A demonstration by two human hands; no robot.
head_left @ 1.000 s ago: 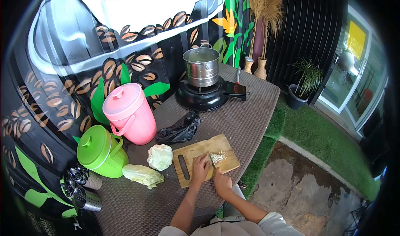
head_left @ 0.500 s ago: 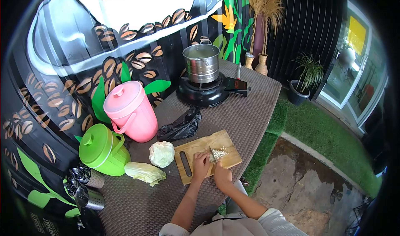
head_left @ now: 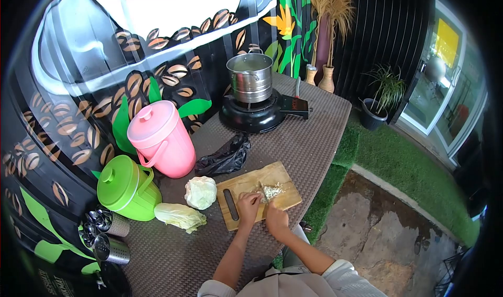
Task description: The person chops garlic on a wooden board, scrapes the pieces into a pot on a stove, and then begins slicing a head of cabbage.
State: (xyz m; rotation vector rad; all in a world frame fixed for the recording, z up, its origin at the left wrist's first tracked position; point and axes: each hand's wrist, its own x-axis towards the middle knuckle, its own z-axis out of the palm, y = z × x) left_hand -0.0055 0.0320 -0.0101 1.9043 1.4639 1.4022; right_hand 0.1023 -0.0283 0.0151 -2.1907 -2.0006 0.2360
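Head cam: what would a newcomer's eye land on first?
The pink lidded bucket and green lidded bucket stand out at left on the brown table, against the coffee-bean mural. At the far end a steel pot sits on a black stove. Near the front edge, the left hand and right hand work at a wooden cutting board with a small chopped pile.

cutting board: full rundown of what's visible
The cutting board looks like pale wood, rectangular, with a dark slot handle near its left end. It lies flat and skewed on the table. A pile of pale chopped bits sits on it; the left hand rests on it, the right hand at its near edge.
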